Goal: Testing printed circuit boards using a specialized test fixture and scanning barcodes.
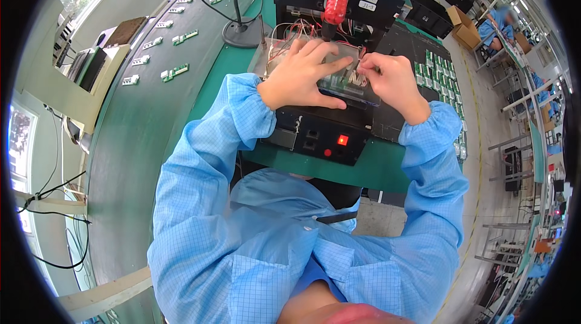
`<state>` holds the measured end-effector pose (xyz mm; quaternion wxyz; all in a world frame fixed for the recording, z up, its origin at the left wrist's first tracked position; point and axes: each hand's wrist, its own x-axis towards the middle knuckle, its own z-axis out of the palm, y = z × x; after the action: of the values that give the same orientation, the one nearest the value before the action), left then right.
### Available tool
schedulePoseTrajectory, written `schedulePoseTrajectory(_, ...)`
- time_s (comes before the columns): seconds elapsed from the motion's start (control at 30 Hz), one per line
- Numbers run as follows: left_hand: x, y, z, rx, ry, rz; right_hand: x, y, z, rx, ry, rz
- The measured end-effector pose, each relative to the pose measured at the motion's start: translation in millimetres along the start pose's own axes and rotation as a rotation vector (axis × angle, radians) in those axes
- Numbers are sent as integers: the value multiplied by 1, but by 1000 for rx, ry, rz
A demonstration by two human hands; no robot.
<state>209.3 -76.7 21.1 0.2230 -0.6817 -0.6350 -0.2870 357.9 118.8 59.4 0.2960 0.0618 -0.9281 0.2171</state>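
A test fixture (330, 127) with a black body and a lit red switch stands before me. On its top lies a clear plate (369, 97), with bundles of thin wires (290, 30) behind it. My left hand (299, 74) rests over the plate, thumb and fingers spread, holding nothing that I can see. Beside the plate's right side, my right hand (392, 79) has its fingertips pinched together close to some pale wires (358, 79). Whatever is between them is too small to make out. The clamp's red handle (335, 4) rises above both hands.
Left, several small green circuit boards (175, 73) lie on a dark conveyor belt (145, 136). A black scanner on a stand (242, 32) is behind my left hand. Rows of boards (440, 76) cover a dark mat at right. People in blue work at benches farther right.
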Motion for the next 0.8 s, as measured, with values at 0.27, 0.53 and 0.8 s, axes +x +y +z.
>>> schedulePoseTrajectory(0.27, 0, -2, 1, -8, 39, 19, -2, -1, 3, -16, -1, 34)
schedulePoseTrajectory(0.53, 1, -1, 0, -7, 39, 9, -3, 2, 0, -30, -71, 83)
schedulePoseTrajectory(0.8, 1, -1, 1, -8, 48, 13, -6, 1, 2, -37, -41, 84)
